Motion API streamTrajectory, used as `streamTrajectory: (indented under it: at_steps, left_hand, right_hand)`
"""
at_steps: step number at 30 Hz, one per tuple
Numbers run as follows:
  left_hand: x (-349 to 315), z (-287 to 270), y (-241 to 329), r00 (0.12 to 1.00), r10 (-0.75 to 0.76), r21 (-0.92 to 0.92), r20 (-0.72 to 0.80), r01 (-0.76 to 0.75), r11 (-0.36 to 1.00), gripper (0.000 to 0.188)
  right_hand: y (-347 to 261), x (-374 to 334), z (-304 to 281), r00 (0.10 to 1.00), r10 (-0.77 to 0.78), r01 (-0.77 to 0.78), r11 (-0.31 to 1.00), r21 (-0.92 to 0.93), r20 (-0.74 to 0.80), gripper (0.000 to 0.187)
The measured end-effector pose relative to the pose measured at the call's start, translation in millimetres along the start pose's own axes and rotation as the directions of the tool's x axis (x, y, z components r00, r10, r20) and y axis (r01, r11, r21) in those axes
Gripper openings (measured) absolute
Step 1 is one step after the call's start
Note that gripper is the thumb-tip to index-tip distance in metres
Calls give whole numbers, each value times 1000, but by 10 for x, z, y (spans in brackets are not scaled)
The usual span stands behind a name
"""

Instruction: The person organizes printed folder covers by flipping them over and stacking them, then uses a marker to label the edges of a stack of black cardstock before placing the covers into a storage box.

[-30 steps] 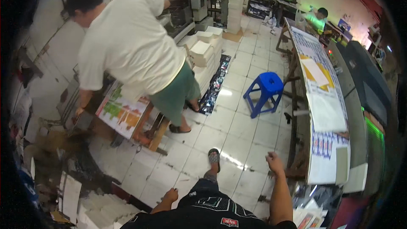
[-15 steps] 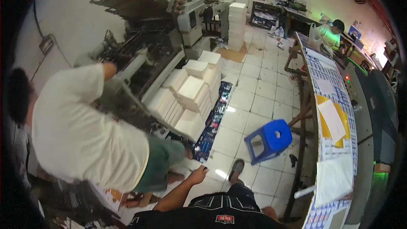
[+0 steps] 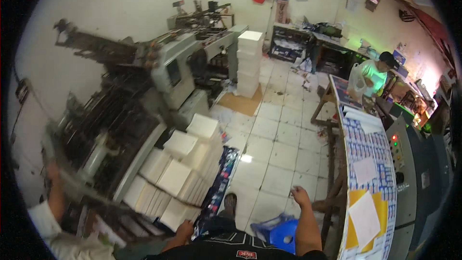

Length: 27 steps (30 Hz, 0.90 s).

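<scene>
My left hand (image 3: 184, 231) hangs low at my left side, its fingers curled. It is nearest to the stacks of white paper (image 3: 173, 178) beside the printing machine (image 3: 110, 115); whatever it may hold is too small to make out. My right hand (image 3: 300, 196) is held out over the tiled floor, fingers bent together, and I cannot make out anything in it. Below my right forearm is a blue plastic stool (image 3: 284, 235), partly hidden by the arm.
On the right runs a long table (image 3: 370, 144) with printed sheets and a yellow envelope (image 3: 381, 207). A tall white stack (image 3: 248, 67) stands on cardboard ahead. One person (image 3: 48, 221) is at the machine, lower left; another (image 3: 373, 77) sits at the far right.
My view has moved forward, between machine and table. My right hand has come into view, and my left hand now sits lower. The co-worker at the machine has shifted toward the lower left edge.
</scene>
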<state>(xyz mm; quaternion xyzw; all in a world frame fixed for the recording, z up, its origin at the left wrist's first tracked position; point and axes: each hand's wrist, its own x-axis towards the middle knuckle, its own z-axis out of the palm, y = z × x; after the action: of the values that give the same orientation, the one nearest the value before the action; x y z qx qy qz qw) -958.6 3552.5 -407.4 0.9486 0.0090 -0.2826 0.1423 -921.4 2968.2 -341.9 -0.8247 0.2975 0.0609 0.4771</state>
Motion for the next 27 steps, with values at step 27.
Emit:
streamTrajectory:
  at_steps: [27]
  left_hand:
    - [8431,-3063,5644,955,217,-6,200,-220,976,48]
  right_hand:
    - [-28,7900,-1955,946,285,-84,672,-736,153,30]
